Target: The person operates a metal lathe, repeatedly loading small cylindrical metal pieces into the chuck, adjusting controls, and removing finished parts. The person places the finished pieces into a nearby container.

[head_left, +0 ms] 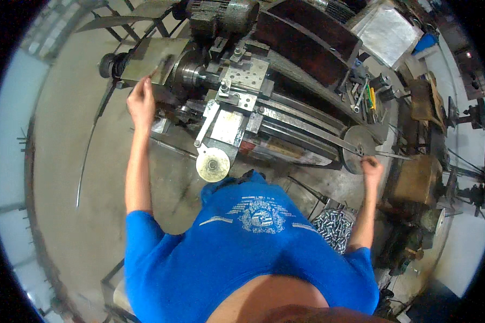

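Observation:
My left hand (141, 102) is raised beside the headstock of a small metal lathe, closed around the thin handle of what looks like a small brush (166, 62). Its dark end is over the flat headstock cover (140, 58). Right of this cover sits the round chuck (188, 70), facing a drilled tool plate (246, 74) with clamped blocks. At the lathe's far right end, my right hand (372, 167) is closed at the rim of a round wheel (355, 144), apparently on a handle; the fingers hide most of it. A long flat bar (307, 126) runs to that wheel.
A pale disc (213, 164) on a crank arm juts toward my waist. Many short metal pieces (335, 229) fill a container by my right arm. Wrenches and other tools (369, 97) lie behind the wheel. A motor (221, 16) stands at the back. More machinery (415, 180) is at right.

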Action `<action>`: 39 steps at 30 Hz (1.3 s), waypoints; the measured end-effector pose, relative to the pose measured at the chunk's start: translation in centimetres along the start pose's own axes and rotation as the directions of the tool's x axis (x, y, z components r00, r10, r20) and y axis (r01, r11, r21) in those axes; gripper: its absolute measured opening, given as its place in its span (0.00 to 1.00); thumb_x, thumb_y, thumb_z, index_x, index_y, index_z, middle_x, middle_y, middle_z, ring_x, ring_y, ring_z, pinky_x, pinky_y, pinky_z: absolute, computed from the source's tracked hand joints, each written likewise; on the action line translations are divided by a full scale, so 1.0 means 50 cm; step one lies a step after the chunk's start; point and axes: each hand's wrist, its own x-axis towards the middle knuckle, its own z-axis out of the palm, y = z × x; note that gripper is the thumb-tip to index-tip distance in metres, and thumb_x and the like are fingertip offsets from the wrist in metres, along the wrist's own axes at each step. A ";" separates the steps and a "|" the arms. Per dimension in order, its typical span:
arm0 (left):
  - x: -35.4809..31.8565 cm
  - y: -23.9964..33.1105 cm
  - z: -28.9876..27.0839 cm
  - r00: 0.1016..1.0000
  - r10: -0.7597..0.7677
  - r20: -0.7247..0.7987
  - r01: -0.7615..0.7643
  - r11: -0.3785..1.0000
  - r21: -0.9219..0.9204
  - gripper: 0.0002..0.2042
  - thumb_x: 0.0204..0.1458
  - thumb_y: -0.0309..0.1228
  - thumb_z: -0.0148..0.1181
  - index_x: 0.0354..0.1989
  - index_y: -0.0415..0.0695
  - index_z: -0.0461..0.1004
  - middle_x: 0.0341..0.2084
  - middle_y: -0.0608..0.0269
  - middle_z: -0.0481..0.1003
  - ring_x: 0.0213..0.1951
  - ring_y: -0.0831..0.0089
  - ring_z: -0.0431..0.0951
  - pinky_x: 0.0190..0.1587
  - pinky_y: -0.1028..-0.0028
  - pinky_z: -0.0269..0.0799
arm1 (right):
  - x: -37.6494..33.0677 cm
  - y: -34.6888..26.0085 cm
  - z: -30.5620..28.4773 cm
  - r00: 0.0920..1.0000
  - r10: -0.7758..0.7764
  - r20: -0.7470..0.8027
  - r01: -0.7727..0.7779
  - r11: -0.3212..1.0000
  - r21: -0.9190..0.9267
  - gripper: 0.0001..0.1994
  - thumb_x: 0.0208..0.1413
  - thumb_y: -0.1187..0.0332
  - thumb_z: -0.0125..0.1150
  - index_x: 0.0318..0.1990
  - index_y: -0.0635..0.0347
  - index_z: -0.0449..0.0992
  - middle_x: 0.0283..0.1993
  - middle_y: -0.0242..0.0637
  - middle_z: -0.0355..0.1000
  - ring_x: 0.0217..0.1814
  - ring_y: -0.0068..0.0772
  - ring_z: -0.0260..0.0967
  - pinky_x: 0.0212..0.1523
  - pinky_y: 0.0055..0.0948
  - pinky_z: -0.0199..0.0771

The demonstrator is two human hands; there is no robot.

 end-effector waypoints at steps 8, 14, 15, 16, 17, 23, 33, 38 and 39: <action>0.047 -0.032 -0.028 0.949 -0.106 0.297 -0.021 0.918 0.396 0.18 0.50 0.41 0.47 0.48 0.49 0.66 0.28 0.50 0.73 0.34 0.59 0.73 0.37 0.68 0.67 | 0.197 0.282 -0.164 0.976 -0.147 0.159 0.215 0.576 -0.789 0.32 0.32 0.69 0.54 0.54 0.56 0.58 0.49 0.48 0.62 0.45 0.49 0.62 0.42 0.39 0.65; -0.069 -0.061 -0.123 0.916 -0.364 0.168 0.290 0.891 0.350 0.16 0.49 0.32 0.49 0.46 0.41 0.66 0.12 0.61 0.68 0.11 0.78 0.67 0.13 0.76 0.63 | 0.266 0.363 -0.163 0.935 0.306 0.180 0.028 0.442 -0.896 0.26 0.35 0.68 0.52 0.49 0.54 0.62 0.50 0.42 0.61 0.58 0.43 0.51 0.50 0.39 0.61; -0.099 -0.097 -0.151 0.886 -0.429 0.175 0.360 0.875 0.323 0.15 0.48 0.28 0.47 0.46 0.39 0.66 0.11 0.60 0.68 0.11 0.77 0.68 0.13 0.76 0.64 | 0.268 0.359 -0.164 0.936 0.301 0.184 0.018 0.479 -0.877 0.23 0.36 0.67 0.53 0.46 0.55 0.65 0.49 0.41 0.62 0.61 0.40 0.47 0.52 0.41 0.58; -0.127 -0.128 -0.168 0.851 -0.488 0.193 0.426 0.857 0.289 0.15 0.47 0.23 0.46 0.45 0.37 0.66 0.10 0.59 0.68 0.11 0.76 0.68 0.13 0.76 0.64 | 0.266 0.360 -0.156 0.951 0.255 0.174 0.064 0.389 -0.919 0.23 0.36 0.67 0.54 0.46 0.54 0.66 0.49 0.41 0.62 0.60 0.40 0.48 0.52 0.44 0.57; -0.148 -0.147 -0.170 0.820 -0.539 0.191 0.483 0.832 0.273 0.15 0.46 0.21 0.43 0.44 0.35 0.66 0.11 0.57 0.69 0.12 0.74 0.69 0.14 0.76 0.67 | 0.253 0.384 -0.160 0.980 0.141 0.142 0.080 0.378 -0.922 0.21 0.36 0.67 0.53 0.44 0.55 0.66 0.46 0.42 0.64 0.55 0.42 0.53 0.49 0.41 0.59; -0.215 -0.226 -0.130 0.577 -0.800 0.165 0.816 0.574 -0.072 0.18 0.47 0.25 0.47 0.45 0.26 0.59 0.21 0.47 0.72 0.21 0.65 0.74 0.22 0.72 0.73 | 0.129 0.370 -0.184 0.949 0.309 0.062 -0.108 0.505 -0.856 0.19 0.35 0.67 0.52 0.40 0.58 0.68 0.36 0.46 0.68 0.42 0.48 0.64 0.40 0.41 0.65; -0.218 -0.309 0.006 0.503 -0.864 0.010 0.754 0.433 -0.495 0.09 0.48 0.28 0.48 0.31 0.33 0.63 0.22 0.48 0.71 0.20 0.61 0.74 0.21 0.70 0.70 | -0.139 0.443 -0.137 0.906 0.399 -0.141 -0.346 0.506 -0.790 0.17 0.38 0.60 0.55 0.36 0.60 0.70 0.29 0.49 0.70 0.32 0.52 0.67 0.31 0.43 0.65; -0.210 -0.301 -0.003 0.508 -0.861 0.006 0.718 0.420 -0.556 0.13 0.44 0.20 0.44 0.40 0.35 0.58 0.22 0.51 0.69 0.19 0.61 0.72 0.27 0.67 0.70 | -0.241 0.377 -0.102 0.861 0.498 -0.101 -0.437 0.624 -0.648 0.19 0.38 0.58 0.53 0.35 0.65 0.70 0.33 0.52 0.69 0.35 0.54 0.66 0.35 0.41 0.65; -0.208 -0.306 -0.007 0.493 -0.870 0.009 0.725 0.405 -0.558 0.12 0.45 0.21 0.44 0.40 0.36 0.59 0.22 0.52 0.69 0.19 0.61 0.72 0.28 0.66 0.71 | -0.282 0.404 -0.126 0.867 0.481 -0.131 -0.444 0.627 -0.641 0.19 0.36 0.59 0.52 0.32 0.66 0.71 0.32 0.54 0.69 0.36 0.52 0.67 0.36 0.39 0.63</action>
